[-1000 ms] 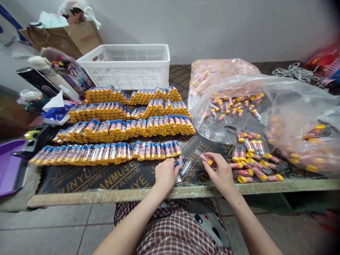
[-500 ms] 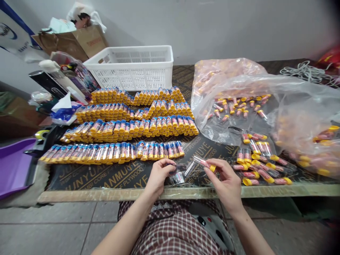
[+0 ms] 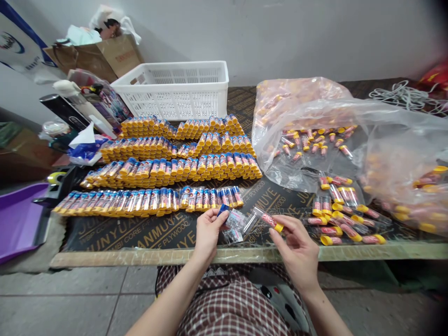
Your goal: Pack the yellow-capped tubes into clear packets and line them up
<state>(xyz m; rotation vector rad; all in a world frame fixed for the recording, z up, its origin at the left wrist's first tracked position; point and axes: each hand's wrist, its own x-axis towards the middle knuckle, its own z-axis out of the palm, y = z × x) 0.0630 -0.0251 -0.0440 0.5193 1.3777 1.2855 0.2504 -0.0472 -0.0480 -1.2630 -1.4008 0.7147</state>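
Near the table's front edge, my left hand (image 3: pixel 207 232) pinches a small clear wrapper (image 3: pixel 236 218) with a dark blue end. Just below that wrapper, more clear printed wrappers (image 3: pixel 234 234) lie on the table. My right hand (image 3: pixel 297 245) holds a clear tube (image 3: pixel 269 220) with pink contents by its yellow cap, its far end pointing up and left toward the wrappers. Left of my hands, wrapped tubes with yellow and blue ends (image 3: pixel 154 199) lie side by side in rows. Loose yellow-capped tubes (image 3: pixel 346 228) are scattered right of my right hand.
A white plastic crate (image 3: pixel 182 95) stands behind the rows. Large clear bags (image 3: pixel 315 109) of tubes spread over the right side. Bottles (image 3: pixel 72 109) and a paper bag (image 3: pixel 119 53) are at the back left, a purple dustpan (image 3: pixel 21 219) at the far left, and coiled cable (image 3: pixel 402 95) at the back right.
The blue-ended wrapper in my left hand is now raised above the other wrappers. The tube in my right hand has moved slightly down and tilts more steeply.
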